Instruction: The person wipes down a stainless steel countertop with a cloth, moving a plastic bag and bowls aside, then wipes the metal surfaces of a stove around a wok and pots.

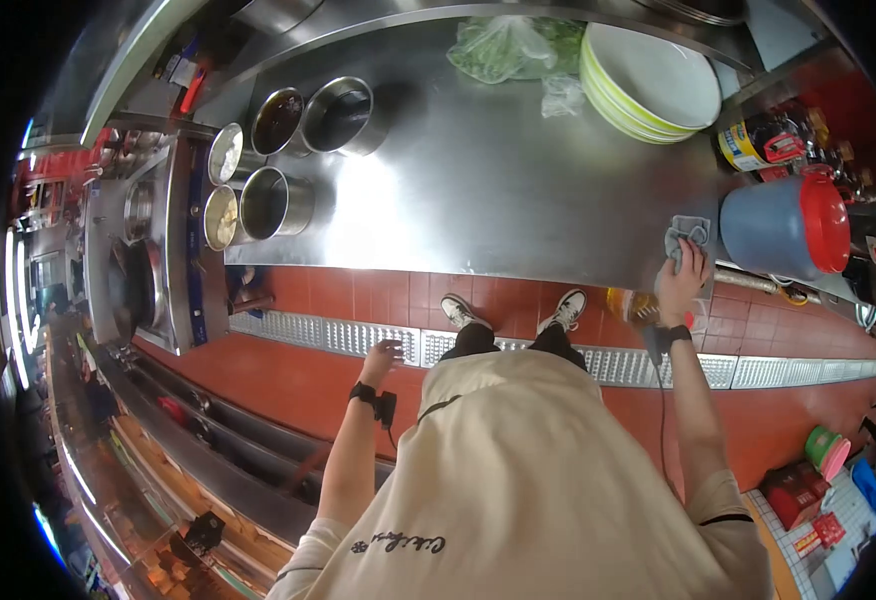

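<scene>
My right hand (685,282) is at the right end of the steel counter (478,190), its fingers closed on a grey cloth (674,245) pressed to the surface. A small clear plastic tray (695,224) lies right at the cloth; whether the two touch is hard to tell. Beside that hand stands a blue-grey tub with a red lid (773,228). My left hand (380,362) hangs over the floor in front of the counter. It holds nothing, and its fingers are loosely apart.
Several metal pots (276,203) stand at the counter's left end. Stacked white-green bowls (648,85) and a bag of greens (508,50) sit at the back. Bottles (748,145) line the right side. A metal drain grate (598,370) crosses the red floor.
</scene>
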Demonstrator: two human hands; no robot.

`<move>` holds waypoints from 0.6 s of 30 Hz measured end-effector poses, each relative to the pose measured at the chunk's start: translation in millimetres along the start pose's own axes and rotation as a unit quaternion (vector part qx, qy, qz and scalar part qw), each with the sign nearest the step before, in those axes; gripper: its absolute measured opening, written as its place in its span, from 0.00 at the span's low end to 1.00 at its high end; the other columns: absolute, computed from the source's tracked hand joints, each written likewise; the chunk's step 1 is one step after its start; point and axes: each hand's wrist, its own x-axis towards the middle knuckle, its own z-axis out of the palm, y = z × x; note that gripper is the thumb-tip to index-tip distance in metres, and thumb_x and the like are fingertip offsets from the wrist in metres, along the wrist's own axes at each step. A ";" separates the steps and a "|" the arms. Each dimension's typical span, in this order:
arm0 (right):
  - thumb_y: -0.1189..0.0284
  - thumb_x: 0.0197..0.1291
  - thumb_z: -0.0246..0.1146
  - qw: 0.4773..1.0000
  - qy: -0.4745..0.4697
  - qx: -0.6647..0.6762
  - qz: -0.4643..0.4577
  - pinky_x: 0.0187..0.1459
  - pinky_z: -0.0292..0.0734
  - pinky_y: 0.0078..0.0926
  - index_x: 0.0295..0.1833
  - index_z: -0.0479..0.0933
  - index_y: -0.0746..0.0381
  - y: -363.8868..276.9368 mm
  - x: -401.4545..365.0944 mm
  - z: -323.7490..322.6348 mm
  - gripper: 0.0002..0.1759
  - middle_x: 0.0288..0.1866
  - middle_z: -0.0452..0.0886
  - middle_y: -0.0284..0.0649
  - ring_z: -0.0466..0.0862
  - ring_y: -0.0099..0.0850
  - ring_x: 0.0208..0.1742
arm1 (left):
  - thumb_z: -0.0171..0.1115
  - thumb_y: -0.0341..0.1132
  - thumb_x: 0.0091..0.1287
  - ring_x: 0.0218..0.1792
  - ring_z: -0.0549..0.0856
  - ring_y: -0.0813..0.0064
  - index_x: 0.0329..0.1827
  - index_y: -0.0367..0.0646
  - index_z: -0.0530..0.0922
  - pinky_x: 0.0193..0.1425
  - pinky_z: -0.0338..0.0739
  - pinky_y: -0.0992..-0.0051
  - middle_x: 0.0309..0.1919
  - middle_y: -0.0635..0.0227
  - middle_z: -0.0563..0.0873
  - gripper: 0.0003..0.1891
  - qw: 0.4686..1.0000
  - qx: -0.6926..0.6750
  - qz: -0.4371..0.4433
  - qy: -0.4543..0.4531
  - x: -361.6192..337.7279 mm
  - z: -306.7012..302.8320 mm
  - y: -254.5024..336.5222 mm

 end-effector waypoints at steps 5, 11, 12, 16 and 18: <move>0.75 0.54 0.61 0.993 -0.053 0.016 -0.107 0.74 0.56 0.53 0.65 0.73 0.59 -119.0 -46.1 30.0 0.29 0.69 0.72 0.42 0.63 0.52 0.73 | 0.46 0.33 0.76 0.37 0.88 0.74 0.60 0.43 0.79 0.35 0.82 0.77 0.43 0.62 0.89 0.16 1.000 -0.007 0.008 0.024 -2.0 -56.0 -48.6; 0.73 0.50 0.63 0.979 -0.101 0.045 -0.168 0.72 0.57 0.55 0.64 0.72 0.59 -308.8 -96.2 91.9 0.30 0.68 0.71 0.41 0.63 0.49 0.73 | 0.44 0.34 0.78 0.37 0.89 0.72 0.60 0.42 0.78 0.35 0.82 0.76 0.43 0.63 0.88 0.16 0.995 -0.065 -0.031 0.071 -5.8 -131.7 -118.0; 0.73 0.50 0.64 0.978 -0.105 0.052 -0.172 0.71 0.58 0.55 0.64 0.72 0.59 -334.9 -105.4 100.9 0.31 0.67 0.71 0.41 0.63 0.49 0.72 | 0.44 0.34 0.78 0.36 0.89 0.72 0.60 0.42 0.78 0.35 0.82 0.76 0.43 0.62 0.88 0.16 0.994 -0.070 -0.035 0.076 -8.1 -141.6 -134.1; 0.72 0.51 0.64 0.957 -0.107 0.119 -0.242 0.66 0.62 0.57 0.63 0.74 0.62 -435.1 -137.9 142.4 0.29 0.66 0.72 0.43 0.65 0.49 0.71 | 0.44 0.35 0.79 0.34 0.89 0.71 0.59 0.40 0.77 0.32 0.83 0.74 0.42 0.61 0.88 0.16 0.986 -0.125 -0.070 0.084 -25.8 -167.2 -182.2; 0.72 0.53 0.63 0.945 -0.112 0.113 -0.287 0.63 0.66 0.56 0.61 0.76 0.63 -479.0 -154.8 162.9 0.27 0.66 0.72 0.44 0.66 0.50 0.70 | 0.45 0.35 0.79 0.34 0.90 0.71 0.59 0.39 0.77 0.31 0.83 0.75 0.42 0.61 0.88 0.15 0.986 -0.130 -0.066 0.085 -34.2 -171.6 -192.4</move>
